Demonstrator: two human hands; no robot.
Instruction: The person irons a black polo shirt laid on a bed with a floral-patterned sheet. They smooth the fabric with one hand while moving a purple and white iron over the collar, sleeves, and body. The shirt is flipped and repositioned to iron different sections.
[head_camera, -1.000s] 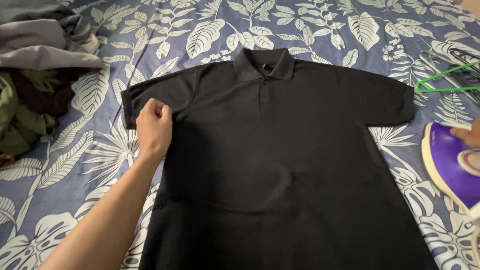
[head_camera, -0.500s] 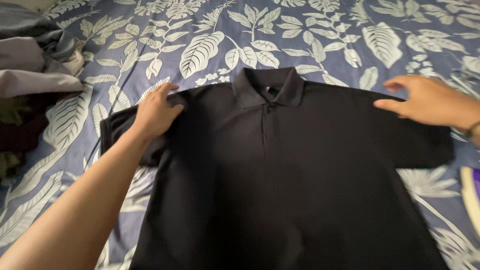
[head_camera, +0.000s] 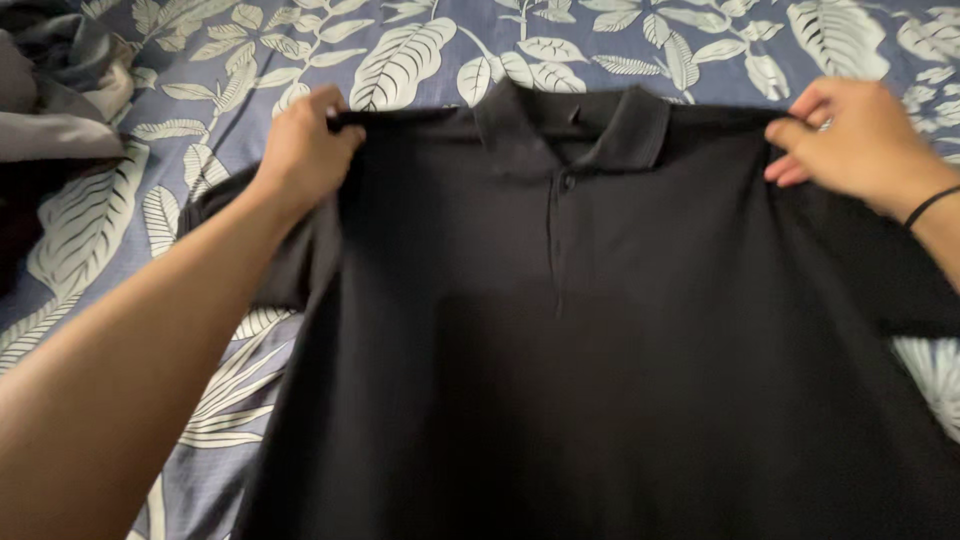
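Note:
A black polo shirt (head_camera: 600, 340) with a collar and a buttoned placket is stretched out in front of me over a blue bedsheet with a white leaf print (head_camera: 420, 50). My left hand (head_camera: 305, 150) grips the shirt's left shoulder seam. At the other shoulder, my right hand (head_camera: 855, 140) pinches the seam; a thin black band circles that wrist. The shoulder line is pulled taut between both hands, and the shirt's top edge is raised off the sheet.
A heap of grey and dark clothes (head_camera: 50, 110) lies at the left edge of the bed. The leaf-print sheet shows beyond the collar and to the left of the shirt.
Both hands went from resting flat on the shirt to gripping its shoulders and lifting the top edge. The purple object at the right is out of view now.

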